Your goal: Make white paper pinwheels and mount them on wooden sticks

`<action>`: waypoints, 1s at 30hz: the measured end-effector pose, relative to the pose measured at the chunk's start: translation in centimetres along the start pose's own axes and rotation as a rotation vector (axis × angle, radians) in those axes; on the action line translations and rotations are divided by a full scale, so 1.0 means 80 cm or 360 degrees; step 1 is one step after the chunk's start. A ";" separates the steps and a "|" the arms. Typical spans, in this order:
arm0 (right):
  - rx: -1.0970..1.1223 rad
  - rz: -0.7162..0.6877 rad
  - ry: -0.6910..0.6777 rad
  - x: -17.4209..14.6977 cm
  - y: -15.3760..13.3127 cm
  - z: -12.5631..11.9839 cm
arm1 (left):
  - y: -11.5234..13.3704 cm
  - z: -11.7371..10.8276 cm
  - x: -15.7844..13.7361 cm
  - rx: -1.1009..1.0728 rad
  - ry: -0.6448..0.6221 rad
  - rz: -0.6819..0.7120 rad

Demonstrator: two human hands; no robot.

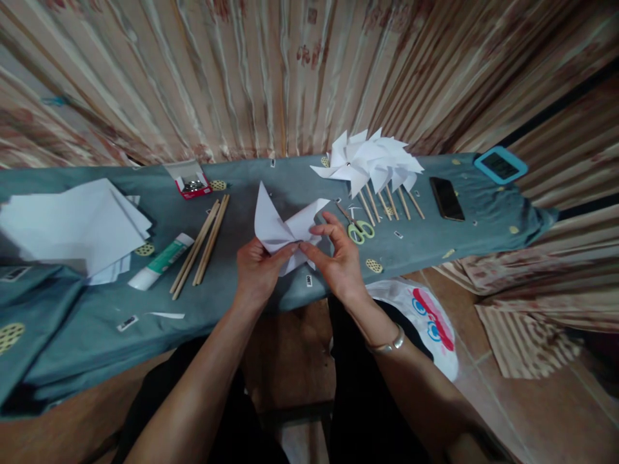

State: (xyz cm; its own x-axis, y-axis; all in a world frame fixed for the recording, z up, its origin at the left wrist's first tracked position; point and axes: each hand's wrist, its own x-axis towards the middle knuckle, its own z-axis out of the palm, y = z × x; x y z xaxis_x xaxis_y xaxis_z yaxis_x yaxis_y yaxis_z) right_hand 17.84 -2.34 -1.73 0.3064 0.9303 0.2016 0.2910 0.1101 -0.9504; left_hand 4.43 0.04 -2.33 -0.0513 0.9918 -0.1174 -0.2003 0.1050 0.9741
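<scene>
A white paper pinwheel (271,222), its corners folded towards the middle, is held up over the cloth-covered table. My left hand (257,270) grips its lower left side, with the thumb pressed near the centre. From the right, my right hand (338,261) pinches the paper close to the same spot with the thumb, its other fingers raised and curled by a paper blade. The fingers behind the paper are hidden. No stick shows on this pinwheel. Just right of my right hand lie green-handled scissors (360,232).
Finished pinwheels (355,169) on sticks lie at the back right, near a phone (447,198) and a blue-framed device (501,165). To the left are wooden sticks (211,240), a glue stick (161,261), a red box of pins (189,180) and paper sheets (77,225).
</scene>
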 end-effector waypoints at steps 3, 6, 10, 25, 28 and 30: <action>0.0036 0.0048 0.0035 0.002 0.007 0.002 | 0.001 0.001 0.000 -0.0039 0.0016 0.0006; 0.0142 0.0076 -0.0008 0.006 0.012 0.003 | 0.003 0.002 0.000 -0.0061 0.0026 -0.0004; 0.0356 0.0182 -0.0142 0.008 0.009 0.001 | 0.006 0.002 -0.002 -0.0124 0.0000 -0.0052; 0.0448 0.0378 -0.0266 0.006 -0.009 -0.006 | 0.004 0.005 -0.007 -0.0378 0.0014 -0.0206; 0.0408 0.0316 -0.0270 0.006 -0.003 -0.005 | 0.003 0.005 -0.007 -0.0354 0.0031 -0.0204; 0.0359 0.0255 -0.0260 0.006 0.001 -0.003 | 0.003 0.005 -0.006 -0.0339 0.0031 -0.0187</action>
State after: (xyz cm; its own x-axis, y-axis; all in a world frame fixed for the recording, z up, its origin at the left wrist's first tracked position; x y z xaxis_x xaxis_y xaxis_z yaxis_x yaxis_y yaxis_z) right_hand 18.26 -1.99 -1.68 0.1772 0.9839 0.0219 0.0367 0.0157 -0.9992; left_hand 4.77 -0.41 -1.96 -0.0340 0.9718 -0.2331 -0.4079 0.1995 0.8910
